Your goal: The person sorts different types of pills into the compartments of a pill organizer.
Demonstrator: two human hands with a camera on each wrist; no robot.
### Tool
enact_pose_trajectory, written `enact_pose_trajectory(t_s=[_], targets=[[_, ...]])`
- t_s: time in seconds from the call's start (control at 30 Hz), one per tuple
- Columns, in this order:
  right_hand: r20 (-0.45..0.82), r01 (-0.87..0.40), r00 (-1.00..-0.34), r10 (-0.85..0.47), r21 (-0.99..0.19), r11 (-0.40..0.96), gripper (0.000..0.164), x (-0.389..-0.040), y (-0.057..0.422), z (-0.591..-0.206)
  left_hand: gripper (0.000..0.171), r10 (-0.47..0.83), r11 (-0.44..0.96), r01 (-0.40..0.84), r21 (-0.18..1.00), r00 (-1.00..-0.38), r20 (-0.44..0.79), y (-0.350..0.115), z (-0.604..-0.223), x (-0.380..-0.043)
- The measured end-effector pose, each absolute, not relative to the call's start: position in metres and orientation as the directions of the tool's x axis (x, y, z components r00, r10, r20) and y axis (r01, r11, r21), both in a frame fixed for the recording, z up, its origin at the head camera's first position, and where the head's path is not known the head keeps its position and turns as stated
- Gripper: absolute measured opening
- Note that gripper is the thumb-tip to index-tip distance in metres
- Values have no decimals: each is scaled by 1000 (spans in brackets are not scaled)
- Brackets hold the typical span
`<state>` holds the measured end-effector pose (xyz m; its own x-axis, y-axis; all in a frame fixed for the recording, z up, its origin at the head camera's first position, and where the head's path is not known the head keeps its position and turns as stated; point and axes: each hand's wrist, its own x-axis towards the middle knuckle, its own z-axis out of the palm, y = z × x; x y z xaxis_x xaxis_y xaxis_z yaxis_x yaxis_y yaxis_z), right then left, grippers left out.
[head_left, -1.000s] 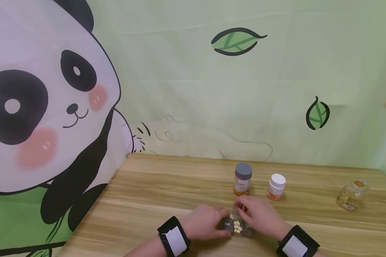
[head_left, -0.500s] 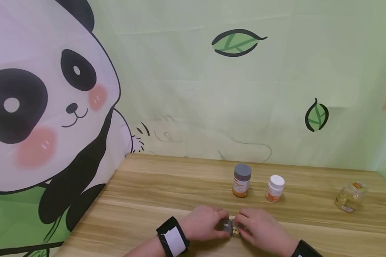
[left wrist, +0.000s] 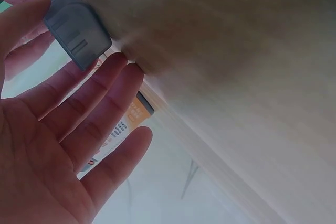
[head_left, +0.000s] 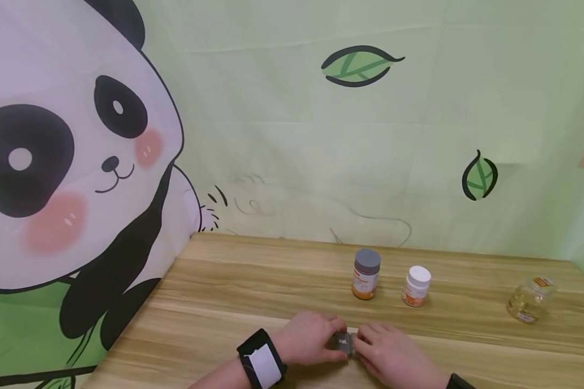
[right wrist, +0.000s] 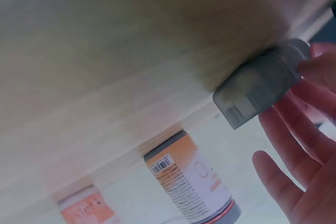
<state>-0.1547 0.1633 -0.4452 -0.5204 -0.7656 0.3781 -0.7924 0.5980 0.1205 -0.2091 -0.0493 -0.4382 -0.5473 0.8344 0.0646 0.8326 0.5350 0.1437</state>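
Pill box (head_left: 343,341) of translucent grey plastic sits on the wood-grain tabletop (head_left: 253,281), held btwn two bare hands as I watch remotely. L hand (head_left: 309,339) grips its left end, thumb opp. fingers; R hand (head_left: 394,354) pinches the right end, hiding most of it from above.

Approx. 1 sec. ago, the middle lid stood up w/ pale yellow tablets showing; now R hand covers that spot & no tablets show overhead. I'd judge that compartment closed or nearly so, i.e. this step prob. about done, tho fingers block confirmation.

Head cam alone gives me the lettered left lid, print too small to read, plus a squat clear jar w/ yellowish contents (head_left: 529,302), far right. Wrist cams add the box's ribbed side wall (left wrist: 77,43). R wrist also catches a barcode (right wrist: 161,164) on the orange-and-white-labelled bottle w/ grey cap (head_left: 366,278); nearby stands a white bottle w/ orange-marked label (head_left: 416,287).
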Motion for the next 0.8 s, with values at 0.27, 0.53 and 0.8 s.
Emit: enact_pose_trajectory(t_s=[0.27,0.53,0.8], targets=[[212,-792,-540,-815,201,577,13,-150,155,-436,39,832,539,835,110,-548,82,-49,-437,-208],[267,-800,-581,-769,-11,600,19,-154,169,-442,38,835,534,838,111,-543,90,-49,-436,-208],[277,-752,-658,-700,-200,628,17,-162,176,-439,37,842,520,850,85,-527,118,-48,-436,-207]])
